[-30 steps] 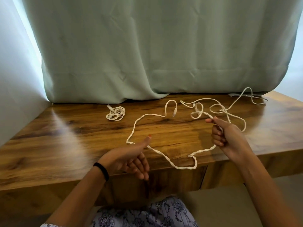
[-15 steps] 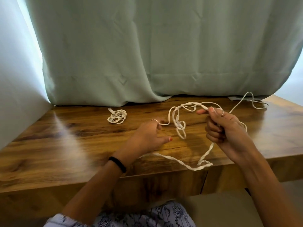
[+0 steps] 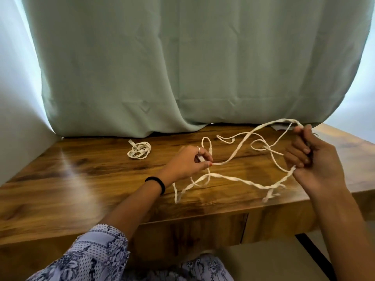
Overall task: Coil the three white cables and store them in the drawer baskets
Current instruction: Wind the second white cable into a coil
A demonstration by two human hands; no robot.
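A single head-worn wide-angle camera is looking forward and down from close above the desk [image 3: 81,179], facing the green curtain [image 3: 142,67] at its far edge, with both forearms reaching in from the bottom of the view.

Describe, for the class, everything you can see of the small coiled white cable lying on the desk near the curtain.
The small coiled white cable is a thin, rubbery-looking white cord wound into a loose, flattish bundle of several overlapping loops. One end with a small flat connector sticks out at its upper left. It lies flat on the wooden desk, near the back, just in front of the green curtain's hem. Neither hand touches it, and it sits apart from the loose cables.
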